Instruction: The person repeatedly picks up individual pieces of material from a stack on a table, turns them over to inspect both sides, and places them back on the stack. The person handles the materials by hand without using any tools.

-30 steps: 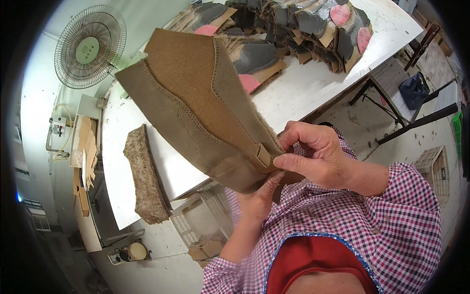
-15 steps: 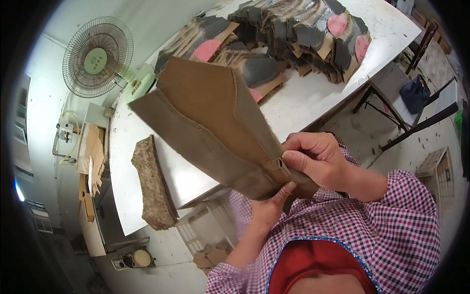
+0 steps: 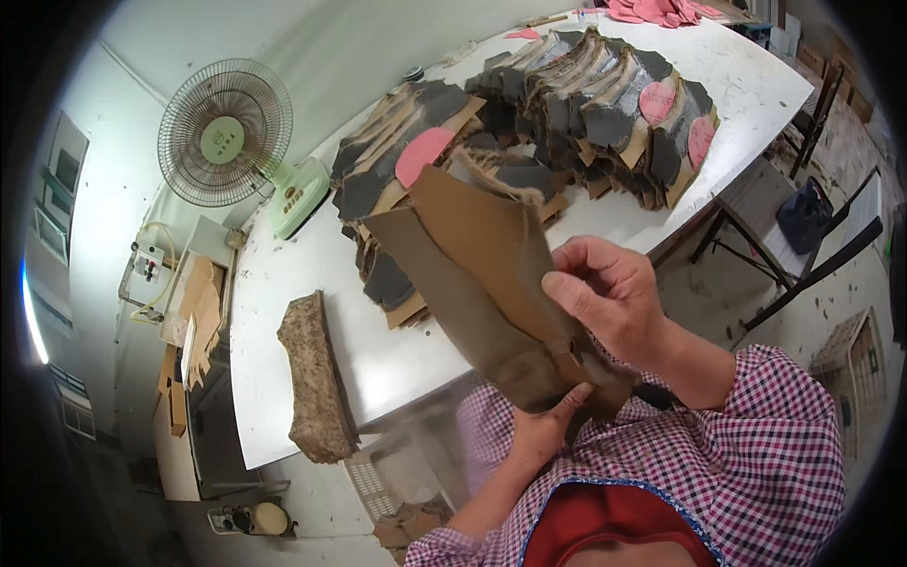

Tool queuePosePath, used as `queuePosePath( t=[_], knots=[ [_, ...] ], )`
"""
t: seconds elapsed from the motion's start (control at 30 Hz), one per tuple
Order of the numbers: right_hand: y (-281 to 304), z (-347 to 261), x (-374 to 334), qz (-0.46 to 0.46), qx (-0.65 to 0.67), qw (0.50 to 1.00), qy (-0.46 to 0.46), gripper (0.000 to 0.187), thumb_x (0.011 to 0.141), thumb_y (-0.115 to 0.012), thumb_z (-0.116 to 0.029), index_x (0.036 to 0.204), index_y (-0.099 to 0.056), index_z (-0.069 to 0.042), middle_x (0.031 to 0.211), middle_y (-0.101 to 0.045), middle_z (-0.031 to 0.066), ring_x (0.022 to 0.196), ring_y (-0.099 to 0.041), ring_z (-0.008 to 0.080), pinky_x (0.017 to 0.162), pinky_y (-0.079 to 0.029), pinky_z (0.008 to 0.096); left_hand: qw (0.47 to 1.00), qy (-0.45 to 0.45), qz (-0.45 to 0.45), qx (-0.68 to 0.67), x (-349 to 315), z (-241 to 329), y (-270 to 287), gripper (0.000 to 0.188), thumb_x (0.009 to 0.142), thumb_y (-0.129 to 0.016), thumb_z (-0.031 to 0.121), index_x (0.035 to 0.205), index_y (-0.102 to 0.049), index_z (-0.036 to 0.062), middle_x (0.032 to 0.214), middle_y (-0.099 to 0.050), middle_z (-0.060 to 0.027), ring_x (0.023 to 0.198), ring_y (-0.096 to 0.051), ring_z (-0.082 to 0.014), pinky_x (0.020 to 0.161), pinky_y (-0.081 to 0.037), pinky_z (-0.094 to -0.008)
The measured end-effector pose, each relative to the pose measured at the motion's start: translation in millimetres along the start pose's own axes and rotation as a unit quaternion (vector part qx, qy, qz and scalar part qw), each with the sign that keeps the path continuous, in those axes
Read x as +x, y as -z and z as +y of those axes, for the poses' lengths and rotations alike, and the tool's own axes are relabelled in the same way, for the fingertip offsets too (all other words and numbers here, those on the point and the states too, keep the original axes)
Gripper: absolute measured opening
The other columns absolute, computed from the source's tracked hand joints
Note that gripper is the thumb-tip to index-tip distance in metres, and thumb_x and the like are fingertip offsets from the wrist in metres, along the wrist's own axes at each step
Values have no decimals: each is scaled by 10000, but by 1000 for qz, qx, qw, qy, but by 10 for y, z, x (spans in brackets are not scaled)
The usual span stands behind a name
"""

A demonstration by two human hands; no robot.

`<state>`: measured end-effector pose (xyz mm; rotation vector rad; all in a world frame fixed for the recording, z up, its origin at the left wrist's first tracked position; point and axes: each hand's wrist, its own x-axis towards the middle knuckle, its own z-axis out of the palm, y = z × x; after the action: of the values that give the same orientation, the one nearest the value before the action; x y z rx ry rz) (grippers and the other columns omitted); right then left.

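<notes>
A brown boot upper [image 3: 472,274], stitched along a curved seam between tan and grey-brown panels, is held up in front of me over the near table edge. My left hand [image 3: 548,427] grips its lower end, thumb on top and fingers hidden behind. At its right edge, my right hand [image 3: 612,295] pinches the leather between thumb and curled fingers. A furry brown piece [image 3: 314,383] lies on the white table [image 3: 387,373] to the left. Behind the upper, stacks of similar fur-lined pieces [image 3: 605,104] overlap, some with pink round pieces [image 3: 658,102] on them.
A green desk fan [image 3: 225,139] stands at the table's left back. More pink pieces [image 3: 661,11] lie at the far edge. To the right are a chair [image 3: 831,255] with a dark bag [image 3: 803,215] and a crate [image 3: 847,357]. Another crate [image 3: 402,468] sits below the near edge.
My right hand has slid up along the upper's right edge, away from the lower fold. The upper has come nearer and lower, and the view has shifted, showing more of the table's far side.
</notes>
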<state>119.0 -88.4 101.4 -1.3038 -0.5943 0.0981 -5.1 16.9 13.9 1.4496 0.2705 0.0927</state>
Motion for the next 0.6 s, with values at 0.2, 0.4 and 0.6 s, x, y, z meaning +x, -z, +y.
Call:
queuePosePath(
  t=[0.2,0.4,0.6],
  knots=[
    [-21,-143,215,-8,-25,997,77,87,937,-609,-84,972,-600,-5,804,-560,-60,678,-465,-12,601,-395,141,1000,-3,-4,6,-10,-42,5,318,852,-734,99,1127,-617,-10,1049,-671,-79,933,-631,-178,831,-521,-305],
    [53,-118,338,-57,108,993,-5,108,942,-627,-139,917,-582,-44,723,-496,-71,631,-448,-19,513,-343,158,999,-22,32,1,-5,-154,102,349,835,-743,93,1142,-617,-17,1059,-675,-90,955,-638,-182,831,-523,-314],
    [99,-12,593,-132,265,953,-61,102,984,-539,-148,1020,-531,-52,798,-620,51,392,-469,62,309,-332,194,973,-148,146,99,69,-231,810,294,800,-727,54,1068,-647,-36,950,-692,-91,843,-661,-208,758,-527,-309]
  ],
)
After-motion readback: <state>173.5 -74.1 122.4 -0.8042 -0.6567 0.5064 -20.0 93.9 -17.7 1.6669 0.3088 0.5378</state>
